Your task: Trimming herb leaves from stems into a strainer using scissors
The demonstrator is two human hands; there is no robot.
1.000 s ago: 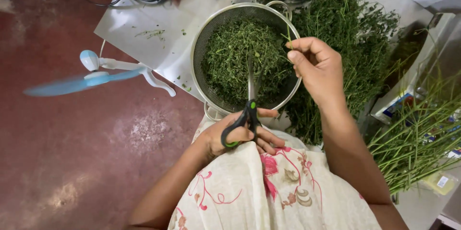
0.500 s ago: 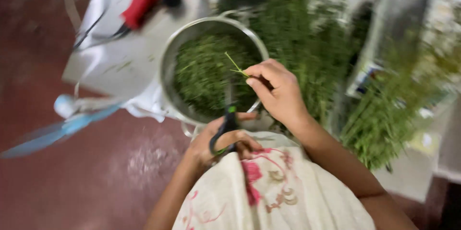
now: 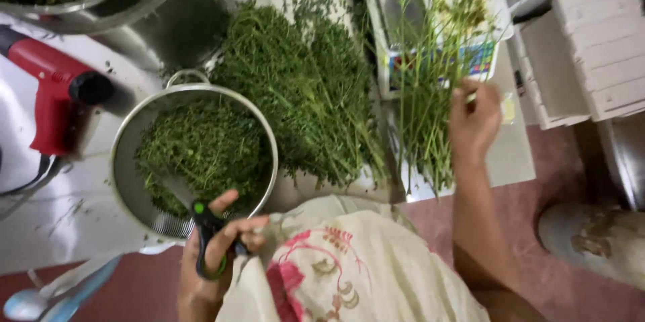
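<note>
My left hand [image 3: 216, 248] grips black scissors with green-lined handles [image 3: 205, 231], blades pointing up into a round metal colander [image 3: 127, 147] filled with cut green herb leaves [image 3: 201, 150]. My right hand [image 3: 474, 120] reaches out to the right and pinches a thin stalk over a pile of bare green stems [image 3: 426, 113]. Between the two lies a big heap of leafy herb sprigs [image 3: 302, 80]. A floral cloth [image 3: 336, 268] covers my lap.
A red hand-held power tool [image 3: 50, 97] lies at the left on the white sheet. A large steel pot [image 3: 134, 6] stands at the top left. White stacked blocks [image 3: 594, 46] sit at the right. A blue and white plastic fan [image 3: 47, 295] lies on the red floor.
My right hand has left the colander and swung right to the stem pile. The view has turned right. My left hand keeps the scissors at the colander's near rim.
</note>
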